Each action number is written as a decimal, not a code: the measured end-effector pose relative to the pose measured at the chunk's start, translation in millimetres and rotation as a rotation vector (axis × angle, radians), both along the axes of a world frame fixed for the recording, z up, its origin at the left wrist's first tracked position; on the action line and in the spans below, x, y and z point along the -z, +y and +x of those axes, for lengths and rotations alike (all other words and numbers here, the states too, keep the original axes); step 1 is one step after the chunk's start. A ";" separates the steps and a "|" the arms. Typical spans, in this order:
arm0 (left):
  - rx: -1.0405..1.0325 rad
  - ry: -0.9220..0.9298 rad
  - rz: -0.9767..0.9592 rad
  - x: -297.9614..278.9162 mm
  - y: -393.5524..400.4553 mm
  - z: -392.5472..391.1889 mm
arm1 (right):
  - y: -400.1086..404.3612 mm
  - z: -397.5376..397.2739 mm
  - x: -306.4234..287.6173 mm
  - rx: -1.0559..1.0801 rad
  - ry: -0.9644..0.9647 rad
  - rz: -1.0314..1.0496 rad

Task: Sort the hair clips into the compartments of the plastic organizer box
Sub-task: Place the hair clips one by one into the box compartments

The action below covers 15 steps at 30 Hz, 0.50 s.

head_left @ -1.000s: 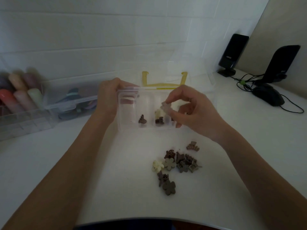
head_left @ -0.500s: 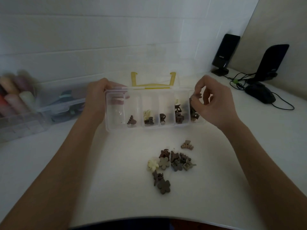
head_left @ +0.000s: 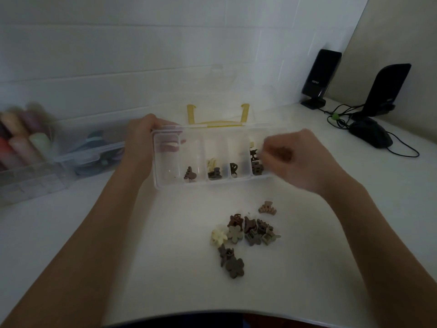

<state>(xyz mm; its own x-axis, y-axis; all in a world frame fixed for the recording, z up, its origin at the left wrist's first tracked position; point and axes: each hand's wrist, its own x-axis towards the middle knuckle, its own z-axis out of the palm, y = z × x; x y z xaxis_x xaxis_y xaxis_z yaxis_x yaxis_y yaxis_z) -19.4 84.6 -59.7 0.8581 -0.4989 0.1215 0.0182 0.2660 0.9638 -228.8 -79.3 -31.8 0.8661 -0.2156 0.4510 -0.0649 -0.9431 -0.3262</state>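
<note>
Head view. The right hand (head_left: 292, 159), which one second ago held a greyish flower clip above the middle of the organizer box (head_left: 212, 183), now sits blurred over the box's right end, its fingers curled loosely; no clip can be made out in its grip, and whether it has just let one go cannot be told. The left hand (head_left: 144, 147) has kept its hold on the box's left end, thumb on the rim and fingers seen through the clear wall. The box stands tilted toward the viewer at the middle of the counter (head_left: 165, 268), near the back wall, its lid with the yellow latch (head_left: 217, 117) open behind it.

The flower clip has probably gone into a right-hand compartment, so one more piece is sorted. The pile of unsorted hair clips (head_left: 246, 235) lies on the counter between the box and the near edge, and much remains to do.

The rightmost compartment is covered by the right hand. Clips inside the box are dark and small; their shapes are uncertain. A second clear container (head_left: 71, 159) at the left edge is blurred.
</note>
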 end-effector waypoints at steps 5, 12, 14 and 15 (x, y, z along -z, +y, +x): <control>-0.001 -0.011 -0.001 2.7 -1.0 4.8 | 25.1 -21.0 10.9 0.025 0.414 -0.225; 0.022 -0.009 -0.026 5.0 -1.2 4.1 | 29.7 -23.8 35.1 0.099 0.453 -0.158; 0.017 -0.032 -0.023 4.6 -0.7 3.0 | 32.3 -21.4 36.9 0.049 0.425 -0.070; 0.015 -0.038 -0.030 4.5 -0.6 2.0 | 34.1 -20.3 36.3 0.019 0.407 -0.026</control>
